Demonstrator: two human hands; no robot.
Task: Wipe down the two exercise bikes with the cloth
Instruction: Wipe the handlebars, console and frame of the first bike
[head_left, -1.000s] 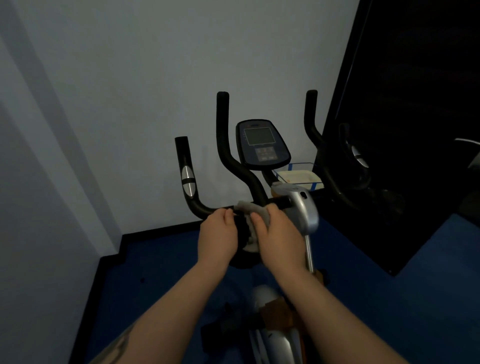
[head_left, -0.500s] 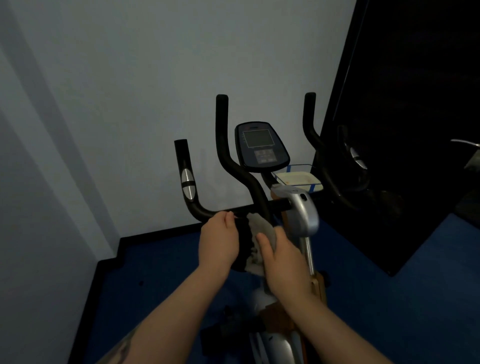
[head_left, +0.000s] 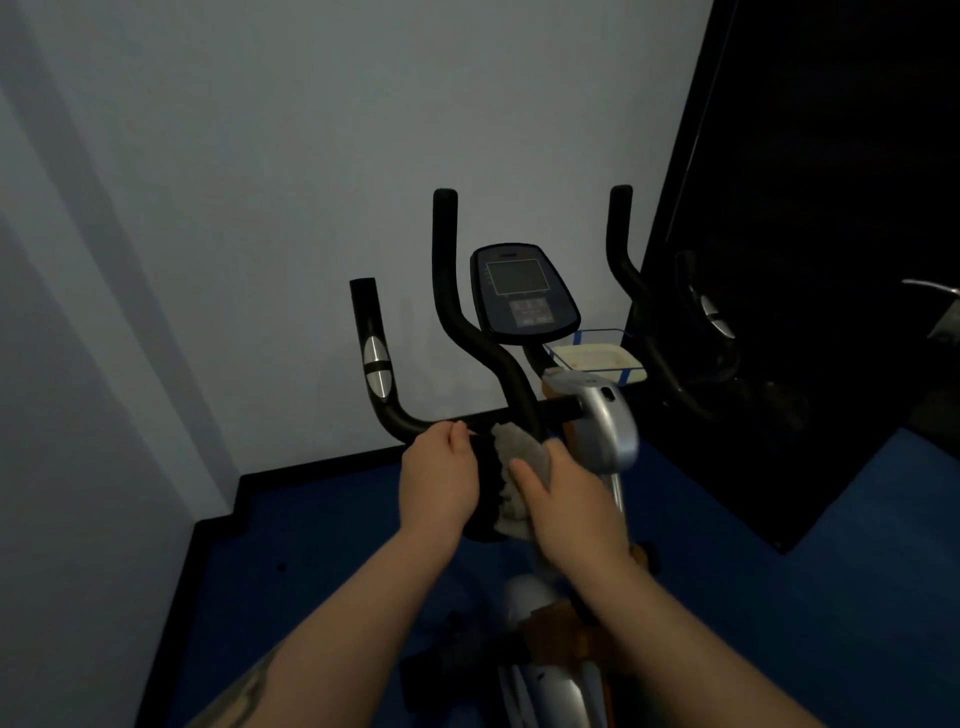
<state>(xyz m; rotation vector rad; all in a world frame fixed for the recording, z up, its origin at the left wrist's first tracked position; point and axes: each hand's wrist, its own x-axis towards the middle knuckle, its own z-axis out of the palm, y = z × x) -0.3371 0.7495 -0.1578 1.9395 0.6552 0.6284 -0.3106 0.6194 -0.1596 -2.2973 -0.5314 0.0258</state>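
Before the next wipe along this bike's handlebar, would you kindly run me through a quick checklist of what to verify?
1. Cloth in the right hand: ok, gripped.
2. Cloth on the bike: ok, it lies against a dark part just below the handlebar.
3. Left hand steadying: ok, it grips the same dark part.
4. Console wiped: cannot tell.
5. Left upright grip free to reach: ok, nothing on it.
6. Second bike: cannot tell; only a dark reflection shows at right.
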